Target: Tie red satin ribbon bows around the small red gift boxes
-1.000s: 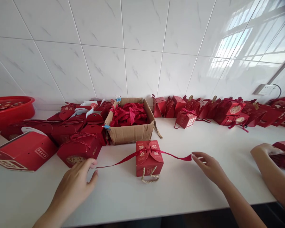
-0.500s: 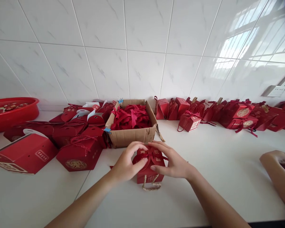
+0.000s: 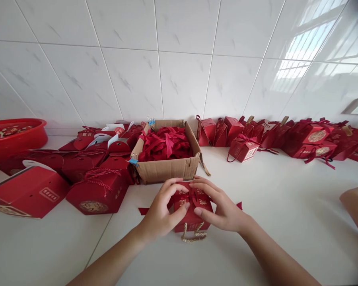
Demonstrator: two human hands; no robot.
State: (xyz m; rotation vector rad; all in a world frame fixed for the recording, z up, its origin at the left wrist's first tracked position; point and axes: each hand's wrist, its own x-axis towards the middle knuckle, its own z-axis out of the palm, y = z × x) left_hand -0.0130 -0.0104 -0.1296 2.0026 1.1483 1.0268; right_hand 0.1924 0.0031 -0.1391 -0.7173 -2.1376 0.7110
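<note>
A small red gift box (image 3: 193, 216) stands in front of me, gold print on its top flaps and a gold twisted cord handle (image 3: 193, 239) hanging at its near side. A red ribbon (image 3: 192, 194) is tied across its top, with tails sticking out past both hands. My left hand (image 3: 168, 208) curves over the box's left side, thumb and fingers closed about the ribbon there. From the right, my right hand (image 3: 222, 204) does likewise, thumb on the top and fingers at the far edge. The exact grip on the ribbon is partly hidden.
Behind the gift box stands a cardboard box (image 3: 167, 171) of loose red ribbons. Red boxes (image 3: 97, 196) crowd the left, beside a red basin (image 3: 26, 139). More finished-looking boxes (image 3: 243, 150) line the tiled wall. Another person's arm (image 3: 356, 208) rests at right.
My view has shifted slightly. Both hands stay at the gift box, the right one a little farther out, and the ribbon tails show more on both sides. The other person's arm is less visible.
</note>
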